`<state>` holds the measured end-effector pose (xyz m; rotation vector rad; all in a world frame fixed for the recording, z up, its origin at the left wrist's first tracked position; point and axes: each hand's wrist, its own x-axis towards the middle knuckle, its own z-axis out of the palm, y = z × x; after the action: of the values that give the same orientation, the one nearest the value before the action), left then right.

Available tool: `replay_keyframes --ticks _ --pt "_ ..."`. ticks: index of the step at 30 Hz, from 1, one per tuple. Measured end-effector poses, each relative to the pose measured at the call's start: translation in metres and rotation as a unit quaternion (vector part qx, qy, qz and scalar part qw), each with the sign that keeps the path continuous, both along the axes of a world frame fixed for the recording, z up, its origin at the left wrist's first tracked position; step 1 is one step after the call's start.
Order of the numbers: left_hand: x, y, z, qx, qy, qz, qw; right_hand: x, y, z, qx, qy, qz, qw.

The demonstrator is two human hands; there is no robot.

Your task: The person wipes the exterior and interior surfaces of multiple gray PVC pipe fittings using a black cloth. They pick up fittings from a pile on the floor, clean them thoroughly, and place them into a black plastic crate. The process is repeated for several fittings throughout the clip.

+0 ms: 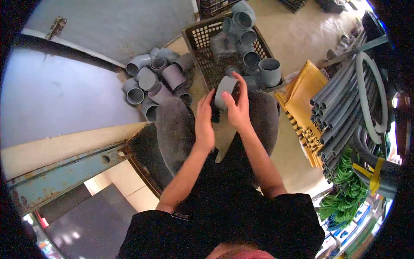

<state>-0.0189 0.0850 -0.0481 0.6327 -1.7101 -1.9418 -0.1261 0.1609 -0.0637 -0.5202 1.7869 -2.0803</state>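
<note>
My right hand (239, 110) grips a short grey plastic pipe fitting (225, 90) between my knees, thumb on its outer wall and fingers around the far edge. Close along the fitting's left side is my left hand (205, 119), its fingers stretched out. A dark patch lies between that palm and the fitting; I cannot tell whether the left hand holds something there. Just beyond my hands, a black plastic crate (198, 53) contains several grey pipe fittings (270, 69), some of them elbows. To the left, more grey elbows and fittings (148, 79) are heaped on the floor.
A blue-grey metal panel (64, 94) stands on the left, above a rusty metal beam (71, 174). On the right are a yellow printed sack (304, 87), a stack of grey pipes (343, 106), a coiled hose (365, 97) and bundled green cord (346, 181).
</note>
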Motion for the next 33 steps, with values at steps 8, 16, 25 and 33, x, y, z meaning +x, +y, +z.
replay_keyframes --ticks 8,16,25,33 --pt "-0.012 -0.032 0.037 -0.192 0.059 -0.006 0.980 0.044 0.001 0.032 -0.080 -0.057 0.009 0.995" --pt "-0.028 -0.029 0.053 -0.334 0.093 0.004 0.938 0.030 0.007 0.015 -0.093 -0.167 0.037 0.981" --pt "0.001 0.005 0.047 -0.405 0.084 -0.043 0.909 0.019 0.007 0.034 -0.224 -0.368 0.008 0.902" --pt "-0.022 -0.006 0.069 -0.325 0.097 0.003 0.941 0.027 0.020 0.018 -0.062 -0.107 0.082 0.989"
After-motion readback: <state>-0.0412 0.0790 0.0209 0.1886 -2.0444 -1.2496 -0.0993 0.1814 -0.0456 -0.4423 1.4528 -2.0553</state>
